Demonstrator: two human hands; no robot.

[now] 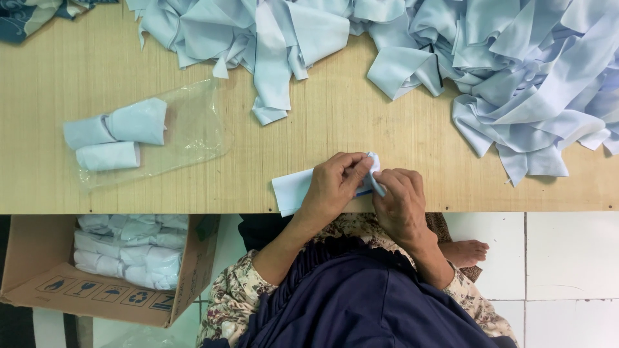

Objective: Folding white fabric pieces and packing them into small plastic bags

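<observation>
Spanning the whole width of the view, a pale wooden table (400, 138) carries everything on its top. Across its far edge sprawls a big heap of light blue fabric strips (516, 71), loose and tangled, thickest toward the right. Below the table's near edge on the left, an open cardboard box (39, 283) stands on the floor, stacked with rolled bundles (129, 251) of the same cloth. On the table's left part lies a clear plastic bag (193, 132), flat and wrinkled, with three rolled pieces (116, 132) resting on and just beside it, touching one another.

Near the table's front edge, at the middle, lies the folded light blue strip (293, 189); one end sticks out to the left, and the other is gathered up between both hands. The left hand (332, 187) curls over the strip, thumb and fingers pinching its folded end. The right hand (400, 196) meets it from the other side, fingertips clenched on the same end, so the two hands touch around the cloth.
</observation>
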